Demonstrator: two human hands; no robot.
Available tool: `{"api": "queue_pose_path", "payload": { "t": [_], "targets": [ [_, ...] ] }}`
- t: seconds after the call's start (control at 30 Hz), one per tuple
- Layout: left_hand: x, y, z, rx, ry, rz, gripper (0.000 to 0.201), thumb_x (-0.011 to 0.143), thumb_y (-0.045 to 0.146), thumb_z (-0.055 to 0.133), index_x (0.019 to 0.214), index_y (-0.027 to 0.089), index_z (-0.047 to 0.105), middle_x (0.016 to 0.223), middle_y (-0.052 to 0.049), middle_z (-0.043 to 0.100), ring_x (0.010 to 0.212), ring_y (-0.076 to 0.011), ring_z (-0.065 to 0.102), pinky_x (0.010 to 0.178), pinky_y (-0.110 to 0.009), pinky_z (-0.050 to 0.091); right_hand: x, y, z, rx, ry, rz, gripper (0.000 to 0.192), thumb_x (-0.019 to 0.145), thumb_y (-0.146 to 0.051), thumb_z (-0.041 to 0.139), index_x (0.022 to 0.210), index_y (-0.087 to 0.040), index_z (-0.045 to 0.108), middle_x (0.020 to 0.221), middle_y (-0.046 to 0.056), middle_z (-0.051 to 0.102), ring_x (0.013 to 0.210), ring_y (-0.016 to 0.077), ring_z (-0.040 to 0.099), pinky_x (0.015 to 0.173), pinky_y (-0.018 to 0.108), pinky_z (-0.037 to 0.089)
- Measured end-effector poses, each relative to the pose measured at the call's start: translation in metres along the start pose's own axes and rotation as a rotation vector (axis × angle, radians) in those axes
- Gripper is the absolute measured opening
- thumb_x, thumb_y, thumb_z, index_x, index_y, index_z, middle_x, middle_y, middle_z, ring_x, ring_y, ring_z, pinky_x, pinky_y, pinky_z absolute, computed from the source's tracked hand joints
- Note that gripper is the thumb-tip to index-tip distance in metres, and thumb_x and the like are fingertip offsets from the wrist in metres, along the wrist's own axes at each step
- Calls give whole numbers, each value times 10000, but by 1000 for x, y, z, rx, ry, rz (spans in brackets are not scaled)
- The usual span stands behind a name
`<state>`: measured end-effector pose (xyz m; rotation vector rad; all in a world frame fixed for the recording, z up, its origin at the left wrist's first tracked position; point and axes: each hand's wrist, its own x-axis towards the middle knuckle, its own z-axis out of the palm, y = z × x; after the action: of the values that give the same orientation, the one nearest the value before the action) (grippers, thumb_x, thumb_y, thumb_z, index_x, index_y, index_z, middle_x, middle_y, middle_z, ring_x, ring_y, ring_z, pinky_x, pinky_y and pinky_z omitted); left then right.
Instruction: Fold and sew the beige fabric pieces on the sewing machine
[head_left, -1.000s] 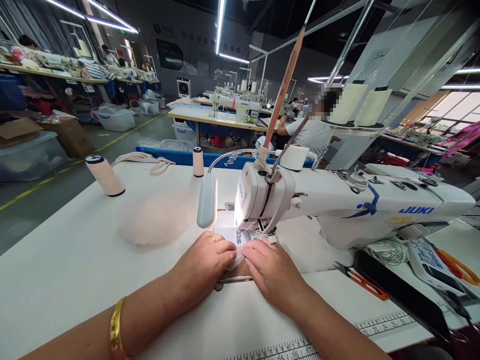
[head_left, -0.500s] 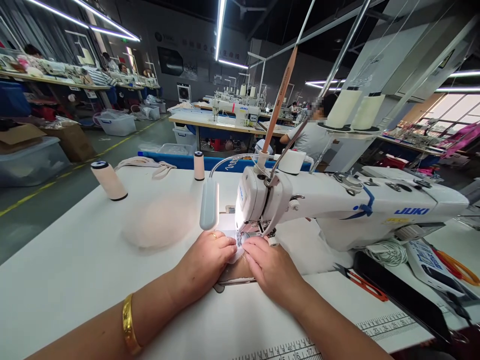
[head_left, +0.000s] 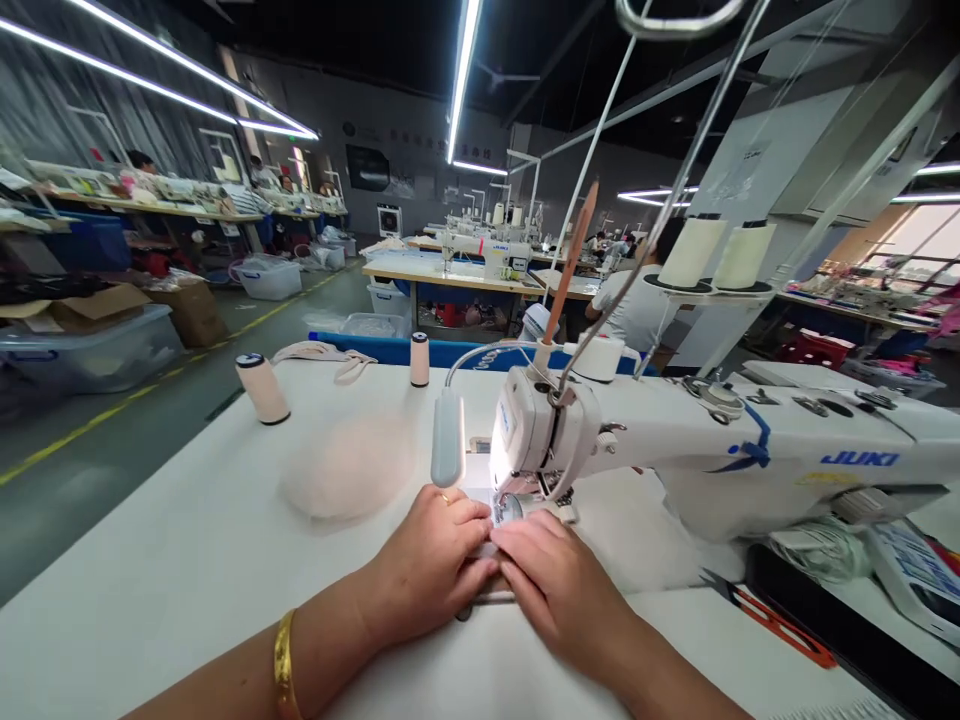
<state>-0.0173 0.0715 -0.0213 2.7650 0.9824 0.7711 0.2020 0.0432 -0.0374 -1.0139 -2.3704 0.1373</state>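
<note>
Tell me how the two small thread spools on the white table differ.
The left spool leans and has a dark top; the right spool stands upright and looks smaller, farther back beside the lamp's arm. Both hold pale thread, away from both hands.
</note>
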Motion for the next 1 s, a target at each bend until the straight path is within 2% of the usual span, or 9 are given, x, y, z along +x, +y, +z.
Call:
{"api": "queue_pose_path", "payload": {
  "t": [0.1, 0.27, 0.4, 0.5, 0.6, 0.7, 0.77, 0.87, 1.0],
  "targets": [
    [-2, 6, -10, 13, -32, -78, 78, 896, 258, 667, 942, 212, 709, 1066, -71, 753, 992, -274, 682, 872, -436, 465, -3, 9, 4, -89, 11, -30, 273, 1009, -86, 414, 1002, -232, 644, 904, 51, 683, 752, 224, 577, 714, 360, 457],
    [-1, 12, -16, 18, -157, -118, 176, 949, 319, 629, 812, 209, 646, 780, -17, 684, 751, -198, 627, 784, -385, 449, -10, 33, 4, -343, 262, 32, 334, 965, -65, 403, 1018, -244, 679, 869, 86, 702, 788, 275, 588, 690, 388, 426],
    [1, 4, -15, 89, -100, -129, 145, 989, 305, 582, 924, 204, 664, 970, -72, 694, 875, -235, 626, 753, -377, 451, -7, 18, -3, -88, 32, -165, 182, 1035, -230, 522, 1170, -255, 641, 1052, 79, 725, 985, 247, 653, 821, 345, 533],
    [0, -2, -13, 168, -149, -184, 149, 995, 310, 598, 920, 201, 667, 981, -78, 666, 823, -231, 595, 714, -379, 449, -4, 17, -4, -67, -62, -245, 73, 1005, -274, 590, 1035, -261, 656, 1017, 65, 730, 925, 238, 672, 798, 338, 550],
    [-2, -2, -10, 168, -170, -205, 217, 990, 336, 623, 828, 195, 650, 931, -69, 640, 798, -222, 572, 714, -383, 457, -10, 43, -6, -278, 92, -77, 218, 965, -121, 510, 966, -257, 680, 882, 72, 721, 762, 247, 645, 689, 367, 509],
    [-5, 4, -6, 89, -100, -161, 213, 947, 338, 685, 799, 187, 656, 1023, -79, 655, 931, -247, 594, 802, -398, 487, -20, 65, -13, -386, 241, -19, 267, 944, -83, 501, 975, -244, 711, 937, 117, 737, 939, 312, 674, 752, 418, 515],
    [-7, 7, -4, 43, -69, -106, 178, 920, 328, 716, 819, 188, 676, 1098, -75, 671, 1025, -266, 598, 889, -422, 493, -20, 61, -15, -348, 245, -53, 273, 956, -91, 503, 1057, -242, 707, 1011, 119, 746, 1017, 317, 677, 830, 438, 535],
    [-8, 9, -4, 3, -106, -56, 168, 917, 348, 729, 856, 197, 690, 1065, -46, 703, 1011, -251, 615, 941, -446, 489, -13, 32, -10, -162, 84, -160, 321, 989, -117, 496, 1246, -253, 632, 1107, 89, 743, 1021, 256, 690, 896, 389, 565],
    [-10, 9, -5, -33, -163, -79, 176, 925, 388, 729, 928, 213, 709, 1054, -39, 702, 935, -226, 618, 876, -412, 512, -5, 12, -2, -67, -49, -134, 358, 956, -70, 486, 1213, -284, 613, 1048, 47, 736, 897, 222, 699, 761, 337, 577]
  ]
}}
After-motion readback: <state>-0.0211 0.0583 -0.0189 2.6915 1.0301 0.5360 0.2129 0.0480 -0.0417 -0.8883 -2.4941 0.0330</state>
